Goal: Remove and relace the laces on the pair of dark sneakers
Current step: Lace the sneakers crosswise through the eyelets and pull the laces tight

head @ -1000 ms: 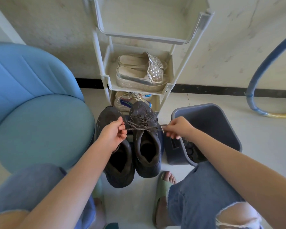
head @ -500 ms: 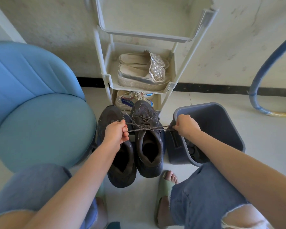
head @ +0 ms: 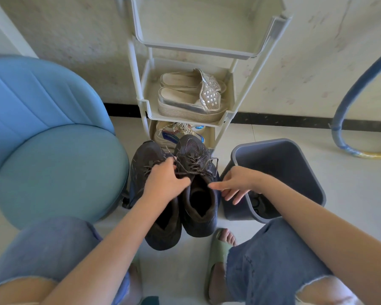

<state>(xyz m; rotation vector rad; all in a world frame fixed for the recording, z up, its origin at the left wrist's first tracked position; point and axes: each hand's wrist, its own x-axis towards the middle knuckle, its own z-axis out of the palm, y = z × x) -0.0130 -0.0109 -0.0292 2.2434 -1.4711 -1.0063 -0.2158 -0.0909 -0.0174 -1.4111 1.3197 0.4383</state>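
Two dark sneakers stand side by side on the floor, toes toward the rack. The right sneaker point(head: 198, 205) has a speckled grey lace point(head: 196, 165) crossed over its tongue, with a loose loop at its right side. The left sneaker point(head: 145, 159) is partly hidden under my left hand point(head: 165, 181), which pinches a lace end near the right sneaker's tongue. My right hand point(head: 235, 183) hovers just right of the right sneaker's collar, fingers spread and holding nothing.
A white shoe rack point(head: 141, 100) stands behind the sneakers with silver sandals point(head: 189, 97) on its shelf. A blue chair point(head: 59, 168) is at left, a grey bin point(head: 279, 164) at right. My sandalled foot point(head: 222, 245) is near the heels.
Both hands were pulling the lace ends taut sideways. Now my right hand has let go and opened, and my left hand has moved inward toward the tongue. The lace lies slack.
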